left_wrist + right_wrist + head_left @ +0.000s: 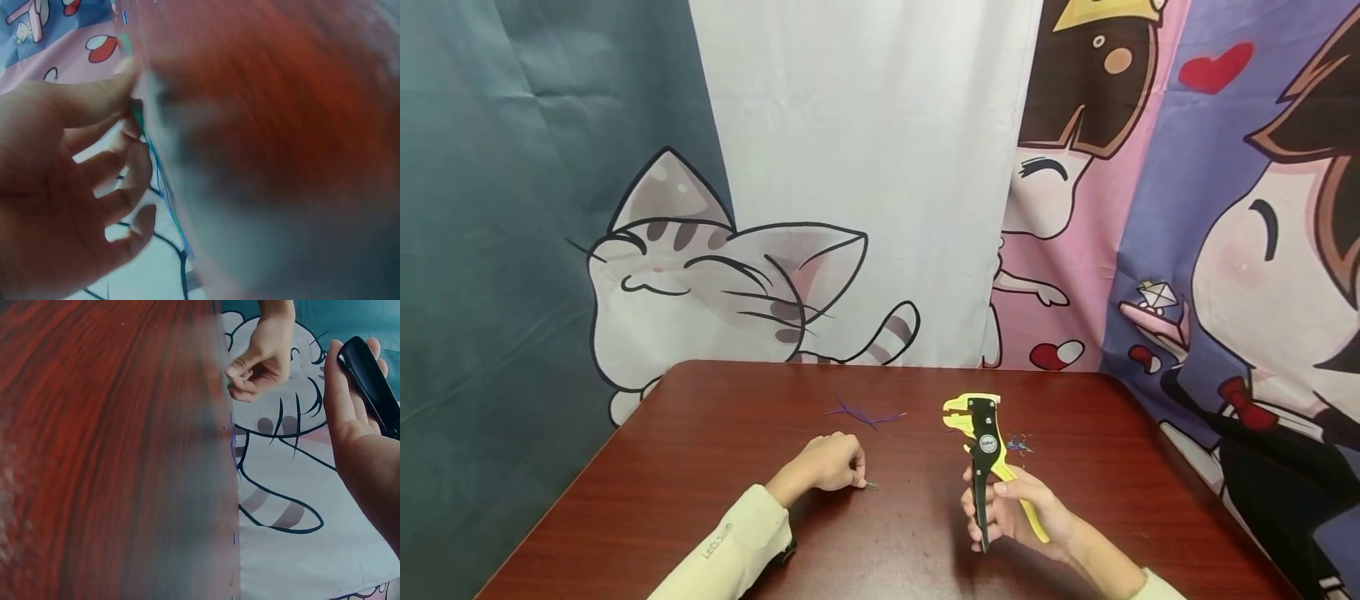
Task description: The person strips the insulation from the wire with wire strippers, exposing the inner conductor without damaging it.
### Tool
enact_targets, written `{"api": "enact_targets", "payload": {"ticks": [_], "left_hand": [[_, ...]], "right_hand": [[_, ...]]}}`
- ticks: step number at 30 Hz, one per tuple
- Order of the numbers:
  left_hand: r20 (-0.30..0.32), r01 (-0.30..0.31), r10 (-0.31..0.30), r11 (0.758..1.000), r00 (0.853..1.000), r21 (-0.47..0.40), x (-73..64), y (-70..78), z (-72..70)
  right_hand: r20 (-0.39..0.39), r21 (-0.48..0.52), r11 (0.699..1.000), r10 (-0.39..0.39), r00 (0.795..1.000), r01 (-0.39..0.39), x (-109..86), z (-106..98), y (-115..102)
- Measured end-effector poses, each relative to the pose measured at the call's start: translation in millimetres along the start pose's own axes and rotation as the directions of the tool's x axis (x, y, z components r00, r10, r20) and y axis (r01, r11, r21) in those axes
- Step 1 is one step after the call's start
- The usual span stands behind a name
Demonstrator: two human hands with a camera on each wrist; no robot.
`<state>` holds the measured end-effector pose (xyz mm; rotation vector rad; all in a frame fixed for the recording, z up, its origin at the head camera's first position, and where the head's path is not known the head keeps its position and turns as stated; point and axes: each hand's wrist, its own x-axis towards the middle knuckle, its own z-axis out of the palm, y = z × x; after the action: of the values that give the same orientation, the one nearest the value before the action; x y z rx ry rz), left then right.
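Observation:
My left hand (831, 463) is low over the table, left of the middle. Thumb and forefinger pinch a short green piece of wire (872, 485), and only a bit of it shows past the fingertips. My right hand (1013, 510) holds a wire stripper (988, 442) with yellow jaws and black and yellow handles. It stands upright, its jaws pointing up and to the left, the handles spread. In the right wrist view the black handle (370, 384) lies across the fingers. Beyond the left hand, several thin purple-blue wires (865, 417) lie crossed.
A heap of small blue scraps (1019, 445) lies on the red-brown table (737, 417), behind the stripper. A printed cloth (865, 125) with cartoon figures hangs along the table's far edge.

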<state>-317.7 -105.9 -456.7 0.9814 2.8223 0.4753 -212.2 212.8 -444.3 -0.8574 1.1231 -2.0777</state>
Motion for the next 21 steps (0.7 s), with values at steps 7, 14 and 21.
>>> {"api": "enact_targets", "payload": {"ticks": [7,14,21], "left_hand": [[-0.164,-0.032,0.013,0.993,0.986,-0.113,6.7,0.9,-5.1],[-0.258,-0.077,0.040,0.988,0.965,-0.134,9.2,8.8,-10.4],[-0.325,-0.103,0.043,0.980,0.945,-0.170,9.1,18.0,-16.4]], "right_hand": [[-0.003,0.011,1.000,-0.004,1.000,0.004,0.2,0.6,0.4],[-0.005,0.011,1.000,-0.001,1.000,0.001,0.3,0.2,0.7],[0.019,0.005,1.000,0.003,1.000,-0.004,0.1,-1.8,3.2]]}}
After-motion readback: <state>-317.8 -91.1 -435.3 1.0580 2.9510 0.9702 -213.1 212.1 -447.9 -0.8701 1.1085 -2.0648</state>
